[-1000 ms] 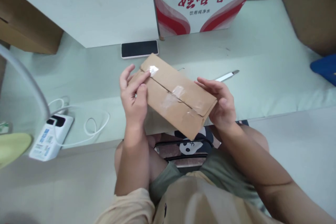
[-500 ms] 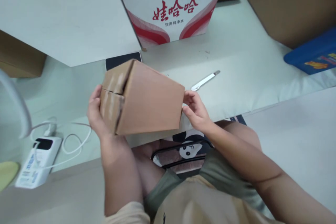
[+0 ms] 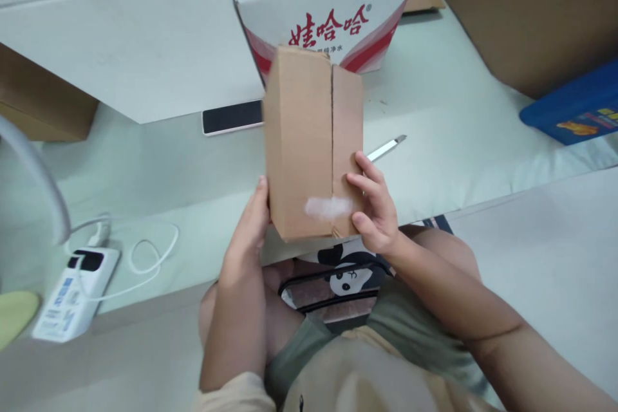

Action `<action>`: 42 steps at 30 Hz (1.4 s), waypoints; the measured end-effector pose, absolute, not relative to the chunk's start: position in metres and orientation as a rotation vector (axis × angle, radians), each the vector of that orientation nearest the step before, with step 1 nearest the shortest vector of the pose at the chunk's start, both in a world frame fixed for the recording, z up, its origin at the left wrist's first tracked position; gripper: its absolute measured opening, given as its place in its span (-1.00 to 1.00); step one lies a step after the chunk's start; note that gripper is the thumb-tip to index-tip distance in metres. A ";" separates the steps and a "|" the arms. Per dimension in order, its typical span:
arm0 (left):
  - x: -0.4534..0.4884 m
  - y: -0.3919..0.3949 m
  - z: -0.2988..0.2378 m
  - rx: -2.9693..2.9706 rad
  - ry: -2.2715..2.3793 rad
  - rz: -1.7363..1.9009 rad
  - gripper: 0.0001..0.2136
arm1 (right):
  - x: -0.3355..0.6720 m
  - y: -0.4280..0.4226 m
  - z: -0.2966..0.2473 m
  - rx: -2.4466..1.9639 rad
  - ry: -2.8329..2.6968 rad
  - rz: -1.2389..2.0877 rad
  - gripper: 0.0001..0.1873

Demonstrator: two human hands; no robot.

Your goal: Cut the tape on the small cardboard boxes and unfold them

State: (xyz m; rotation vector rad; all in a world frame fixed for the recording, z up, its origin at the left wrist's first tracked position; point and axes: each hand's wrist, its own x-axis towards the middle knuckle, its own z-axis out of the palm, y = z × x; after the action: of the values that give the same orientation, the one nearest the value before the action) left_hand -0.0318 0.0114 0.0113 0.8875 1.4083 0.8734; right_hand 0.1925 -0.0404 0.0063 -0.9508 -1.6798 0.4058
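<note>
A small brown cardboard box (image 3: pixel 309 141) stands on end in front of me, its seamed face towards the camera, with a scrap of clear tape near its lower edge. My left hand (image 3: pixel 251 225) presses against its lower left side. My right hand (image 3: pixel 374 209) grips its lower right edge, fingers curled onto the front face. Both hands hold the box above the edge of the pale green surface (image 3: pixel 449 135).
A utility knife (image 3: pixel 386 149) lies just right of the box. A phone (image 3: pixel 232 117) lies behind it. A white and red printed carton (image 3: pixel 333 6) and brown boxes (image 3: pixel 521 6) stand at the back. A power bank with white cable (image 3: pixel 72 293) sits left; a blue box (image 3: pixel 574 109) right.
The box has been turned from lying sideways to standing on end, with a seamed face towards me. Both hands have shifted to its lower end.
</note>
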 end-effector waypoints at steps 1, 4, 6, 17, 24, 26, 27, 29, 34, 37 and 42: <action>-0.029 0.009 0.011 0.916 1.423 0.779 -0.55 | 0.194 -0.041 0.006 -0.972 -1.660 0.413 -0.44; -0.022 0.006 0.016 0.971 1.420 0.501 -0.60 | 0.198 -0.039 0.005 -1.037 -1.577 0.473 -0.48; -0.021 0.008 0.021 1.080 1.403 0.425 -0.66 | 0.201 -0.037 0.005 -1.055 -1.550 0.505 -0.51; -0.036 0.013 0.004 1.586 1.491 1.100 -0.56 | 0.205 -0.032 0.012 -1.092 -1.624 0.610 -0.55; -0.021 0.008 0.013 2.289 0.817 1.440 -0.52 | 0.202 -0.033 0.012 -1.090 -1.639 0.614 -0.53; -0.014 0.008 0.014 2.339 0.830 1.471 -0.58 | 0.202 -0.032 0.012 -1.068 -1.654 0.595 -0.54; -0.012 0.009 0.013 2.336 0.831 1.500 -0.61 | 0.203 -0.030 0.012 -1.066 -1.647 0.569 -0.54; -0.009 0.010 0.012 2.325 0.814 1.544 -0.63 | 0.209 -0.024 0.012 -1.148 -1.587 0.472 -0.57; -0.013 0.013 0.009 2.377 0.800 1.534 -0.47 | 0.233 0.002 0.010 -1.824 -1.596 0.452 -0.52; -0.014 0.014 0.007 2.406 0.815 1.537 -0.48 | 0.239 0.010 0.010 -2.131 -1.741 0.569 -0.51; -0.014 0.013 0.005 2.406 0.879 1.537 -0.51 | 0.237 0.009 0.010 -2.138 -1.735 0.571 -0.63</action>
State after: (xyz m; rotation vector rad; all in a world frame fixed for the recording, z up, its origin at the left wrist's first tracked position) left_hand -0.0138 0.0131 0.0049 2.4057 0.8795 1.5367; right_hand 0.2375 0.0089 0.0099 -2.1377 -1.7348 0.5709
